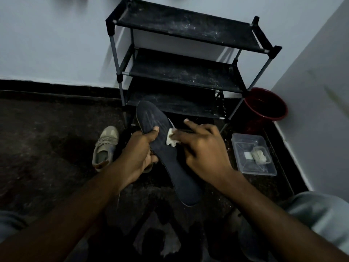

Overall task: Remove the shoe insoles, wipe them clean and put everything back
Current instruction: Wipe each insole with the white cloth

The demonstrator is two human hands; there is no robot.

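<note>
A long dark insole (170, 157) is held up in front of me, toe end pointing away toward the rack. My left hand (138, 156) grips its left edge, thumb on top. My right hand (204, 148) presses a small white cloth (171, 139) onto the insole's upper face, index finger stretched out. A beige lace-up shoe (105, 146) lies on the dark floor to the left of my left hand, partly hidden behind it.
A black three-tier shoe rack (185, 72) stands against the wall straight ahead. A red bucket (266, 104) sits in the right corner. A clear plastic container (253, 156) holding a crumpled cloth rests on the floor at right. White walls enclose the back and right side.
</note>
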